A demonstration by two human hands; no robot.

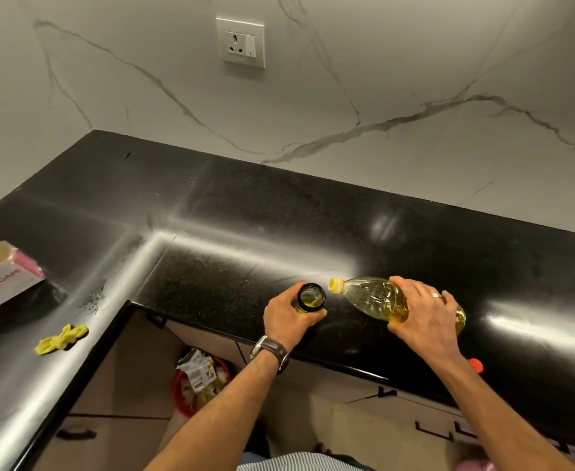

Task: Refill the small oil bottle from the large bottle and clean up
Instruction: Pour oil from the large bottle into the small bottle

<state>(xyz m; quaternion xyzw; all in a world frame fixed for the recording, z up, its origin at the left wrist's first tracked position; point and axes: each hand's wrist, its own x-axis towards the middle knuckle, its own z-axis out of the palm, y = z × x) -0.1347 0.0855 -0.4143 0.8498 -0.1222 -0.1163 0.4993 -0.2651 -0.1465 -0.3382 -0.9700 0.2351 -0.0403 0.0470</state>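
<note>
The small oil bottle [310, 298] stands upright on the black countertop [279, 232] near its front edge, its dark round mouth open to the camera and a little yellow oil visible inside. The left hand [288, 319] wraps around its body from the near side, fingers curled about the glass; a watch [269, 350] sits on that wrist. Just to the right, the large bottle [374, 300] of yellow oil is tipped over toward the small one, its yellow spout [336, 286] close to the small bottle's rim but apart from it. The right hand [422, 312] grips the large bottle around its middle from above, a ring on one finger. A red cap [475, 364] lies on the counter by the right forearm, near the front edge. Farther left, on the other leg of the counter, lie a crumpled yellow cloth [60, 338] and an open cardboard box [2, 277]. A wall socket [241, 42] sits on the marble backsplash.
</note>
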